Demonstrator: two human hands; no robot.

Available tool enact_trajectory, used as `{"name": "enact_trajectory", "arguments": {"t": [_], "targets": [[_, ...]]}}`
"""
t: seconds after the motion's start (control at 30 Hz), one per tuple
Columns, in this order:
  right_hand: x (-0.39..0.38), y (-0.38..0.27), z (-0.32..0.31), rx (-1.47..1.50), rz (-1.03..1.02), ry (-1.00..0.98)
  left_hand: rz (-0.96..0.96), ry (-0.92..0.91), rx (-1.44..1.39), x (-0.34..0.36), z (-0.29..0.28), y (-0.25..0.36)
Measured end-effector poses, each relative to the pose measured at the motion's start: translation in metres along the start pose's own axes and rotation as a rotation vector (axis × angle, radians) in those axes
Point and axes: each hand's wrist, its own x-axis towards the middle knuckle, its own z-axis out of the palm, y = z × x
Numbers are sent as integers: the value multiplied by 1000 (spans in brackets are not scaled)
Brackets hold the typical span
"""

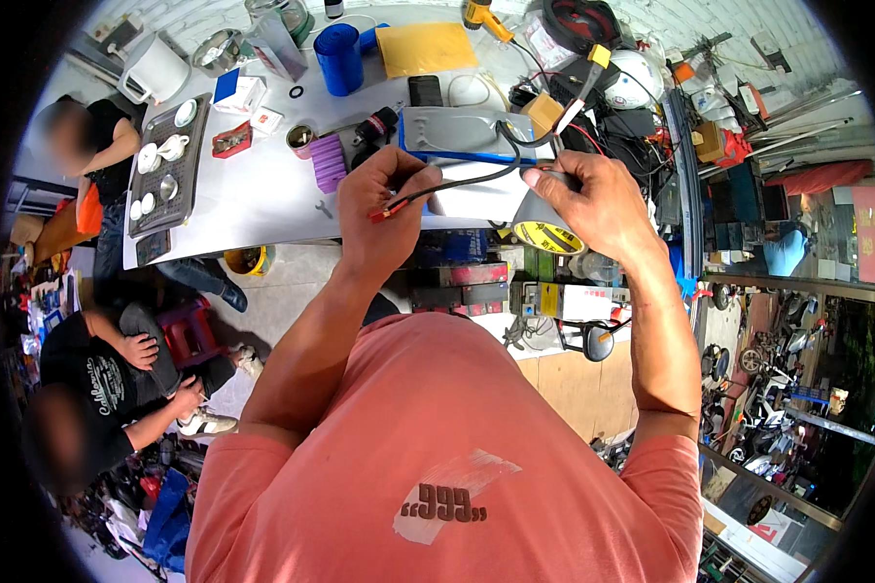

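My left hand [386, 199] is closed on a black cable [467, 181], with a short red end [384, 213] showing beside the thumb. My right hand [583, 194] grips the top of a grey object with a round yellow label [547, 236]; the cable loops up beside it, and its exact contact with the fingers is unclear. Behind both hands lies a silver pack with blue edging [445, 124] on the white table [262, 204]. A lead with a yellow connector [599, 56] rises at the upper right. A purple block [329, 160] sits left of my left hand.
A tea tray [170, 165], blue roll [338, 58] and yellow sheet [426, 49] are on the table. Tangled gear [627, 112] crowds its right. Two people [107, 146] are at the left, one seated [126, 389]. Battery-like boxes [462, 287] lie below.
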Motion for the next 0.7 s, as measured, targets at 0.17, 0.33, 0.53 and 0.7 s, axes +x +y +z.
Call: {"name": "enact_trajectory", "arguments": {"t": [0.17,0.33,0.53,0.7], "targets": [[5,0,0,-133,-59,57,81,31,70,3,4,-6],[6,-8,-9,-391,2,71,128,110,111,12,-4,-6],[13,50,-16,-80,-92,28,51,126,212,24,-21,-7],[26,57,-17,-1,-102,-29,51,121,179,36,-23,-11]]}}
